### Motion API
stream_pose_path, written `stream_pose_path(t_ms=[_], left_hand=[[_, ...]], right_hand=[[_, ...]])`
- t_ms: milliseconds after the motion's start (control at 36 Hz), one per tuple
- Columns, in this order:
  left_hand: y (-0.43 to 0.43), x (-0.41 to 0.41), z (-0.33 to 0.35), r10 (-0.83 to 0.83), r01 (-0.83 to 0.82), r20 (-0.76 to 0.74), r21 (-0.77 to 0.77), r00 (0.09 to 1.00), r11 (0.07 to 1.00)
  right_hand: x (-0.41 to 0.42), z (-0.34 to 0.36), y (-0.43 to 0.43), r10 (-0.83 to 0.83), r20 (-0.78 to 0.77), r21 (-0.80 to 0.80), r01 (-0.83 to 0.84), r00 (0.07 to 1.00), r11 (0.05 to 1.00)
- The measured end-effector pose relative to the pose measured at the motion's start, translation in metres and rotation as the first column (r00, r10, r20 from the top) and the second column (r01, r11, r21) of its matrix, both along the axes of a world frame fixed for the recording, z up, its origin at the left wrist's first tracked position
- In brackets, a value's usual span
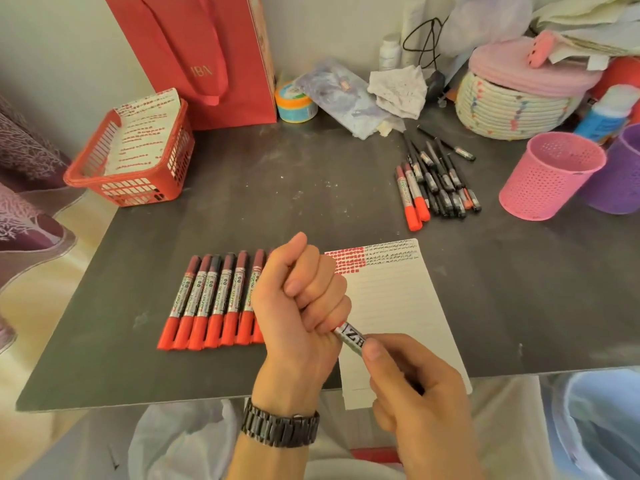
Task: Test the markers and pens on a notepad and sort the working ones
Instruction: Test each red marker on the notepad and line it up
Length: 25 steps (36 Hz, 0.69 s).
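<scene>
Both hands hold one silver-labelled marker [351, 337] over the lined notepad [394, 306]. My left hand [304, 296] is a fist wrapped round the marker's upper end, which is hidden inside it. My right hand [415, 386] grips the lower part of the barrel. The pad's top strip carries red and black test marks. Left of the pad, a neat row of red markers [214, 303] lies side by side. A loose pile of black and red markers [436, 181] lies at the far right of the table.
A red basket [138, 168] holding a marked sheet stands at the back left, a red gift bag [207, 57] behind it. Pink cup [550, 174] and purple cup [620, 174] stand at the right, near a woven lidded basket [519, 98] and clutter.
</scene>
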<state>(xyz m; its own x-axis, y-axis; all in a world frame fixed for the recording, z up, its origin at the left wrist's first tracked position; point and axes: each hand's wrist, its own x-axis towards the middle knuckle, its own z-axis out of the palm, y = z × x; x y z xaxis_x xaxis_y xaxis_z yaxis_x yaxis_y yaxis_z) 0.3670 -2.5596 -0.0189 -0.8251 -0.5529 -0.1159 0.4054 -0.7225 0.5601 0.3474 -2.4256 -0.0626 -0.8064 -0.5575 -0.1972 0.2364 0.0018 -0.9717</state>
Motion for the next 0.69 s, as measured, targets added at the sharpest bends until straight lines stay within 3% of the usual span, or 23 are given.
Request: stream_pose_path(t_ms=[139,222,278,361,556,694], left_hand=[[-0.005,0.004,-0.001,0.056,-0.054,0.03,-0.079,0.998,0.995],[-0.01,0.01,-0.008,0.095,-0.058,0.139,-0.252,0.986,0.966],[-0.013,0.019,-0.015,0.127,0.01,0.262,-0.466,0.957,0.885],[-0.019,0.04,-0.028,0.157,0.234,0.441,-0.706,0.884,0.668],[-0.046,0.099,-0.035,0.193,0.571,0.72,-0.66,0.667,0.488],[-0.067,0.123,-0.02,0.37,0.656,0.715,-0.696,0.593,0.294]], right_hand=[[-0.012,0.003,-0.003,0.115,-0.03,0.024,-0.115,0.993,0.993],[-0.023,0.006,-0.003,0.223,-0.071,0.054,-0.219,0.972,0.974],[-0.03,0.008,-0.002,0.288,-0.125,0.099,-0.277,0.949,0.956],[-0.044,0.01,-0.001,0.358,-0.23,0.212,-0.313,0.905,0.926],[-0.064,0.009,-0.017,0.592,-0.353,0.465,-0.413,0.724,0.783],[-0.055,0.007,-0.051,0.682,-0.429,0.512,-0.463,0.592,0.724]])
